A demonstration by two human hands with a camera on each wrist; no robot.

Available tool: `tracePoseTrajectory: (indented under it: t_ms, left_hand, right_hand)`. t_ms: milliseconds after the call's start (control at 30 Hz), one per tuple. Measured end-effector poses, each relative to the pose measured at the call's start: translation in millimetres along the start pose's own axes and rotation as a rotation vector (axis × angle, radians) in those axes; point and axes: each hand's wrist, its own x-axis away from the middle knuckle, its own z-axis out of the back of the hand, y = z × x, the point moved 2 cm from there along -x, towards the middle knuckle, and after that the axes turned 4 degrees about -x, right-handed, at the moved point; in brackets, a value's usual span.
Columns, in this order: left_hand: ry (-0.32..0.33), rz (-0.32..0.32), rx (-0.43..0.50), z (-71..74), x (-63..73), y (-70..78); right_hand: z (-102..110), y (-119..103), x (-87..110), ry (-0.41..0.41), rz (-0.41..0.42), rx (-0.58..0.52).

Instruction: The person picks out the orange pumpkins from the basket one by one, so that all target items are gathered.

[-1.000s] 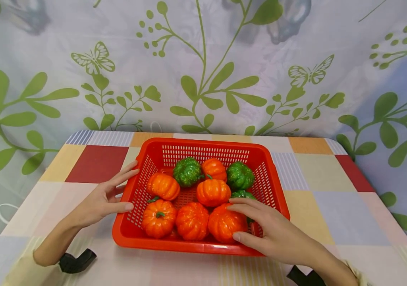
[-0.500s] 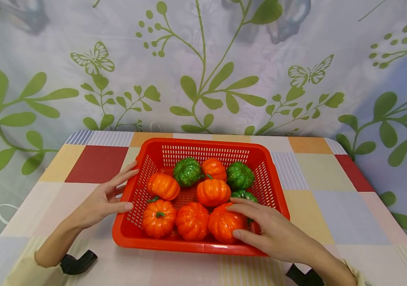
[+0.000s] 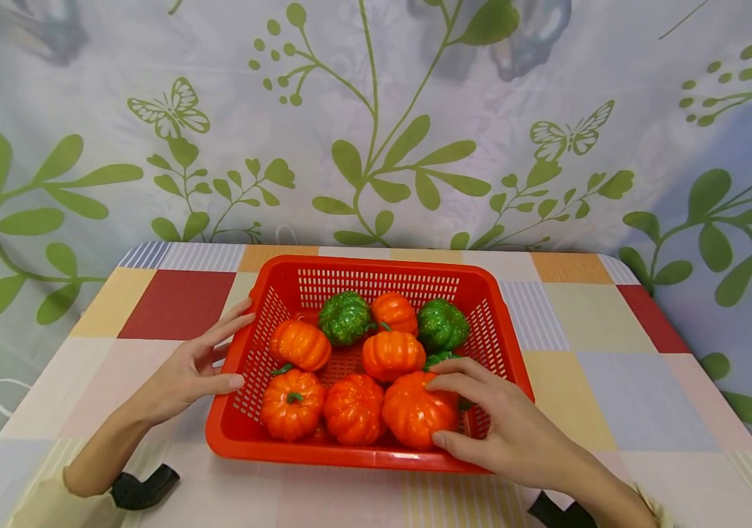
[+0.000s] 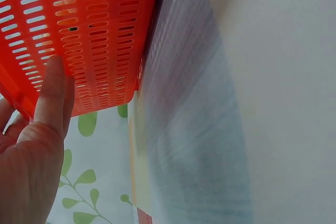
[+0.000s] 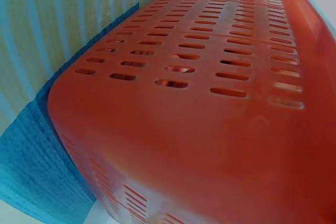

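A red plastic basket (image 3: pixel 376 458) with slotted walls stands on the table and holds several small orange and green toy pumpkins. My left hand (image 3: pixel 184 378) rests at the basket's left side, thumb tip over the rim and the other fingertips against it. In the left wrist view its fingers (image 4: pixel 51 90) lie straight along the slotted outer wall. My right hand (image 3: pixel 501 422) reaches over the front right corner and holds an orange pumpkin (image 3: pixel 415 411) between thumb and fingers. That pumpkin sits in the front row. A green pumpkin (image 3: pixel 440 358) behind it is partly hidden by the right hand.
Orange pumpkins (image 3: pixel 354 409) fill the front and middle of the basket; two green pumpkins (image 3: pixel 443 325) lie farther back. A patchwork cloth (image 3: pixel 640 396) covers the table. Behind it hangs a leaf-patterned curtain (image 3: pixel 402 95). The right wrist view shows mostly the basket's outer wall (image 5: pixel 173 124).
My right fingers have bent a little more around the orange pumpkin, which has shifted very slightly. My left hand and the basket have stayed in place.
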Motion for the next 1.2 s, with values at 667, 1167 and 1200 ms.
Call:
tracePoseTrajectory:
  t_ms: [667,1167,1200]
  left_hand:
    - [0.012,0.022,0.014,-0.5,0.0,-2.4]
    - [-0.003,-0.014,0.028,-0.4,-0.6,-2.2]
    - [-0.001,-0.010,0.028,-0.4,-0.5,-2.0]
  right_hand:
    - [3,-1,3.4,0.023,-0.101,-0.055]
    - [15,-3,4.5,0.038,-0.020,-0.083]
    - [16,-3,4.8,0.044,-0.012,-0.094]
